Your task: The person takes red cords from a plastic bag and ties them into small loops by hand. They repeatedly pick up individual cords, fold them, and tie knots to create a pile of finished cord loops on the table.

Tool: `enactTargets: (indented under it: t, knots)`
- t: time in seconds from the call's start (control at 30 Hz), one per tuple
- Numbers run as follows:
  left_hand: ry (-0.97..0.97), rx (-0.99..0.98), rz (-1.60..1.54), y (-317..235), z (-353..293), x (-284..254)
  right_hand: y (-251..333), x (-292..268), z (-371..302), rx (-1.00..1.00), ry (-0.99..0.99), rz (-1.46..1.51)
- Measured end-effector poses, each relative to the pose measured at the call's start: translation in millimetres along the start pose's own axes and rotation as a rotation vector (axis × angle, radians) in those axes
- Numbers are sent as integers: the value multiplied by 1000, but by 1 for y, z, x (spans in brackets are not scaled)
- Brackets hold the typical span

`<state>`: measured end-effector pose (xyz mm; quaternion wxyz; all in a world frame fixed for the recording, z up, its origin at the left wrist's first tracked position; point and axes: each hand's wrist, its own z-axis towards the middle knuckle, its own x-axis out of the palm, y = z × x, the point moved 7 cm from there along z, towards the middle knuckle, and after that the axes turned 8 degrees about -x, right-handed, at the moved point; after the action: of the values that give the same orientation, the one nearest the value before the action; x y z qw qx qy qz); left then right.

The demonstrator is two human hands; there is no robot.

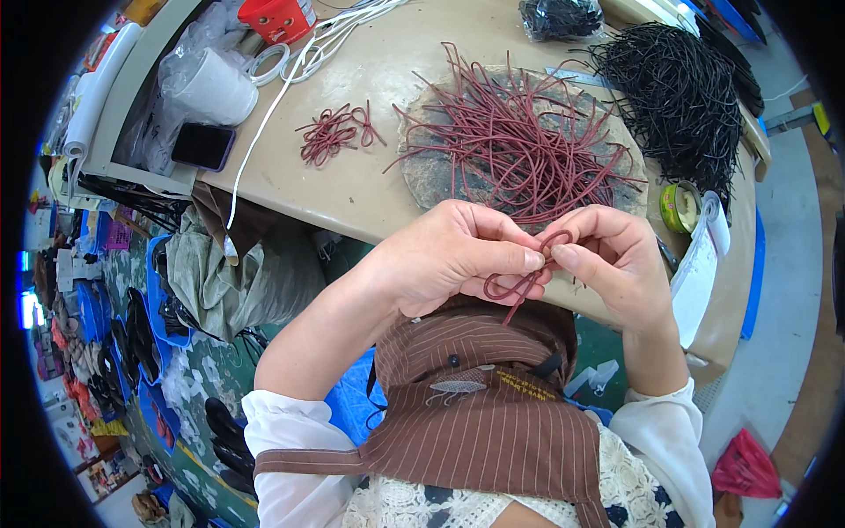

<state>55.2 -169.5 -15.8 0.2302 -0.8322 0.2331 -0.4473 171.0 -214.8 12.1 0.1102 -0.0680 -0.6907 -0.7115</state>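
Close in front of my body, both hands meet over the near edge of the table. A dark red cord [521, 283], bent into loops, is pinched between the thumb and fingers of my left hand [471, 251]. My right hand [612, 255] grips the same cord by a loop at its upper end. Just beyond the hands, a large loose heap of dark red cords [528, 141] lies on a worn round board [409, 172]. Left of the board sits a small pile of looped red cords [330, 136].
On the right lie a big bundle of black cords [673, 97], a tape roll [679, 208] and a white paper roll [700, 273]. A phone [203, 147], a white cup [216, 88], a red container [277, 19] and a white cable [264, 132] are at left.
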Motion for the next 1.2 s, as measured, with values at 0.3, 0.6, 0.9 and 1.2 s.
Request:
enactTargets:
  t: [0.3, 0.6, 0.9, 1.2]
  knots:
    - [67, -128, 30, 0, -7, 6, 0, 3, -1, 62, 105, 100]
    - [-2, -88, 63, -3, -9, 1, -6, -3, -1, 104, 36, 145]
    - [-278, 119, 267, -6, -25, -14, -13, -8, 3, 53, -30, 5]
    - [-547, 347, 339, -17, -48, -75, -18, -18, 9, -57, -124, -389]
